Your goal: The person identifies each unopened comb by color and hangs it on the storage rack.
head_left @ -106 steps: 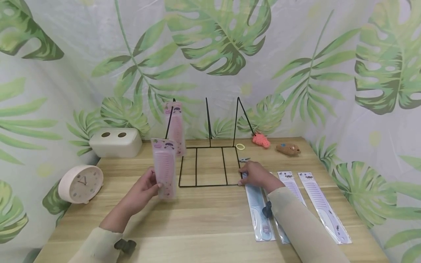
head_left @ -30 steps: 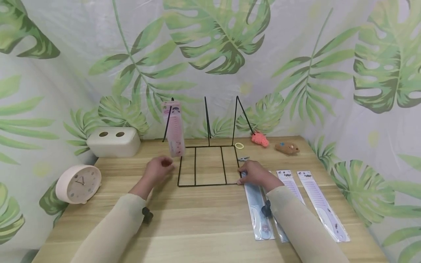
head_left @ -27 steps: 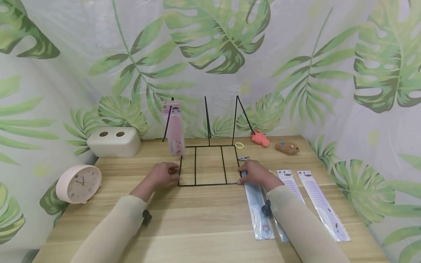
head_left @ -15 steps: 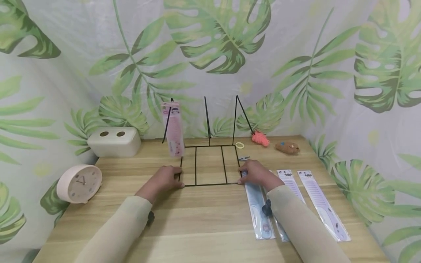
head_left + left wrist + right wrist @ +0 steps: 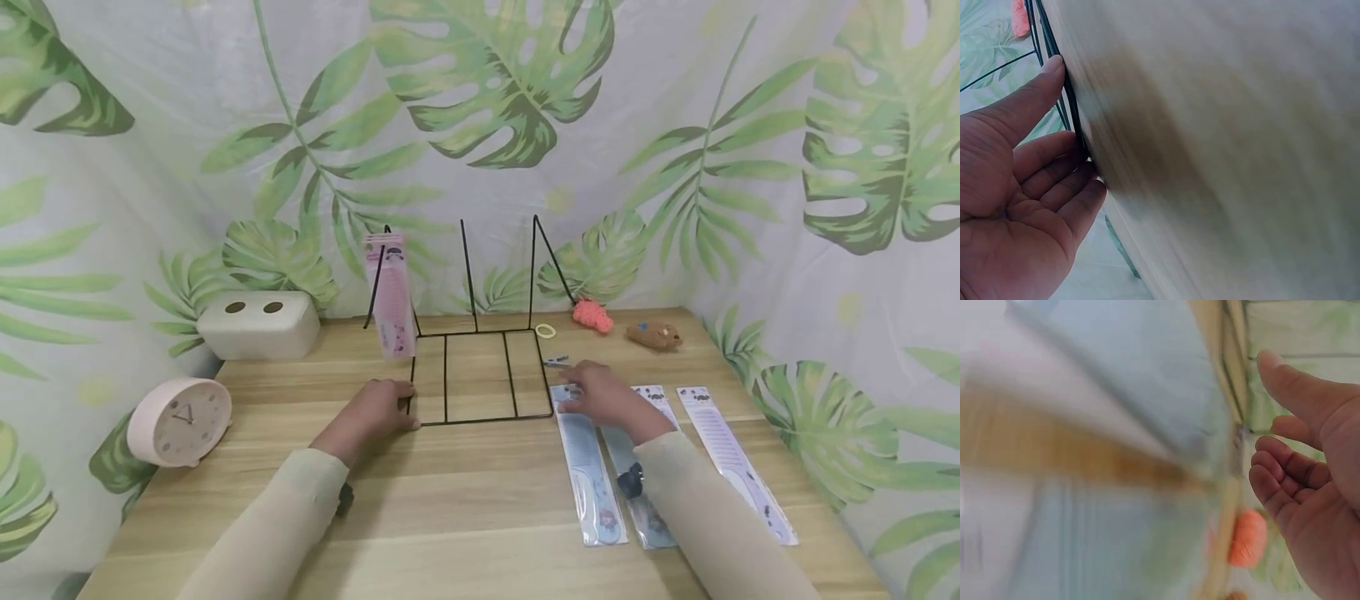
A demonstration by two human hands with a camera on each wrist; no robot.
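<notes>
My left hand point(image 5: 375, 412) pinches the left front corner of a black wire rack point(image 5: 480, 419); in the left wrist view its thumb and fingers point(image 5: 1082, 200) meet the wire. Pink combs in clear packs point(image 5: 393, 300) hang from the rack's left hook. Just right of the rack, my right hand point(image 5: 603, 393) hovers with loosely bent fingers, holding nothing. Below it lies a packaged blue comb point(image 5: 588, 475). A second bluish comb pack point(image 5: 645, 512) is partly hidden by my right hand and sleeve. Farther right is a packaged purple comb point(image 5: 723, 446).
A pink clock point(image 5: 180, 421) and a white box with two holes point(image 5: 258, 325) stand at the left. Behind the right hand are a grey clip point(image 5: 557, 361), a yellow ring point(image 5: 546, 331), a coral-coloured bundle point(image 5: 592, 316) and a brown toy point(image 5: 654, 335). A leaf-print curtain backs the table.
The left hand hung the front pink pack on the hook, then moved down to the rack's left front corner. The right hand has just let go of the rack and shifted right over the packs.
</notes>
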